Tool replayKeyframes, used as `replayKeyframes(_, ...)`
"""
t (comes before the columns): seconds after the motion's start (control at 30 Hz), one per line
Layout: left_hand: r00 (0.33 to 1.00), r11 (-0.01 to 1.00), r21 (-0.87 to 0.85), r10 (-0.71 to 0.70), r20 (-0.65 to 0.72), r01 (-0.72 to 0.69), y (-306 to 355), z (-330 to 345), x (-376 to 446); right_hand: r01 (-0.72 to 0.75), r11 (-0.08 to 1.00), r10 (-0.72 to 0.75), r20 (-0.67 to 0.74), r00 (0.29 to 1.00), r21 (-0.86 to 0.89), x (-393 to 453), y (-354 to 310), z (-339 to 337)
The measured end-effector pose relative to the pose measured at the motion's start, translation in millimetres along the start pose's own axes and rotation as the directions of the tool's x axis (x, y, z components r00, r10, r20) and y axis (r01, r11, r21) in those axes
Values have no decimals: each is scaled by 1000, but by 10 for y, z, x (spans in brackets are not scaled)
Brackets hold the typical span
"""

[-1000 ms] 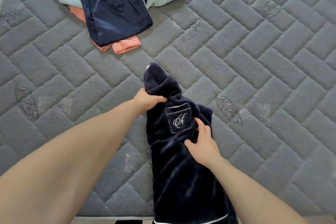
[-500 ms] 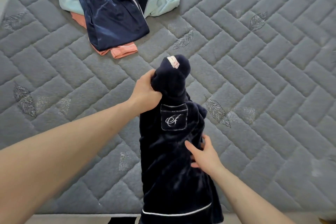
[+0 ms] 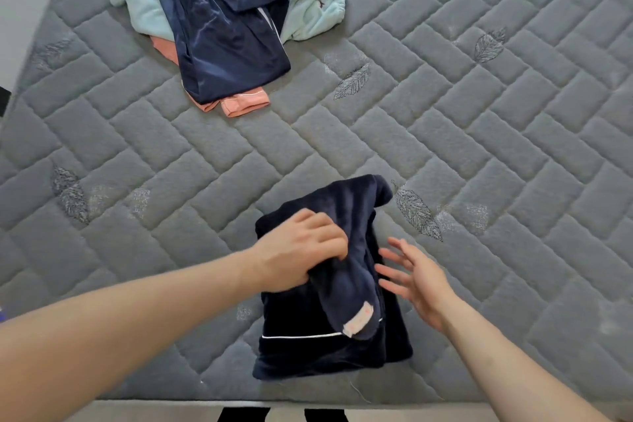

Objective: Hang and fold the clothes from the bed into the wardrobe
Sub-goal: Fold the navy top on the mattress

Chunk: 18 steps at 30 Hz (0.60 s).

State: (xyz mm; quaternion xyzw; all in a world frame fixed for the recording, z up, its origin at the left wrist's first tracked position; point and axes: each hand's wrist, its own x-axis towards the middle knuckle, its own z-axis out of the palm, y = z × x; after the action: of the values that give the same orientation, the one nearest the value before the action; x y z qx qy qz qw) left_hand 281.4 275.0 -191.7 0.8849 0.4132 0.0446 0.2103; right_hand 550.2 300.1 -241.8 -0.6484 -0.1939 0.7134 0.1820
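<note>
A: Where is the item in hand?

B: Navy fleece pyjama top (image 3: pixel 329 329), part-folded, on the bed (image 3: pixel 479 147) by its near edge. Left hand (image 3: pixel 298 259) grips a bunched fold on top. Right hand (image 3: pixel 416 279) hovers just beside it, fingers spread wide, holding nothing.

A: Handling?

B: Judged soft, thick and light; limp, so it slumps unless supported. Not slippery. Best taken under both long sides of the stack.

A: Anything else?

B: Near the far-left corner, a pile: satin navy garment (image 3: pixel 226 34) over a mint fleece piece (image 3: pixel 315 10) and a coral piece (image 3: pixel 245 104). The satin looks slick. No container or wardrobe visible.
</note>
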Motion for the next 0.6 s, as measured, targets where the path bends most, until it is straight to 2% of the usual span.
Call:
replayKeyframes(0.1, 1000, 999, -34, 8, 29, -7, 231, 294, -35, -26, 997, 28, 22, 999, -78, -88, 119, -79)
replayKeyframes(0.3, 992, 992, -120, 61, 109, -47, 749, 802, -91, 12, 998, -10, 44, 999, -56, -177, 201, 43)
replayKeyframes(0.43, 980, 990, -138, 11, 197, 17, 878, 956, -153, 68, 950, -65, 18, 998, -305, -152, 317, 97)
replayKeyframes(0.5, 991, 987, -159, -5, 136, 26, 879, 930, -193, 60, 936, -59, 11, 998, -346, -147, 306, 92)
replayKeyframes(0.6, 989, 960, -240, -150, 4, 146, 832, 818, -347, 28, 899, 31, 127, 991, -438, -208, 288, 84)
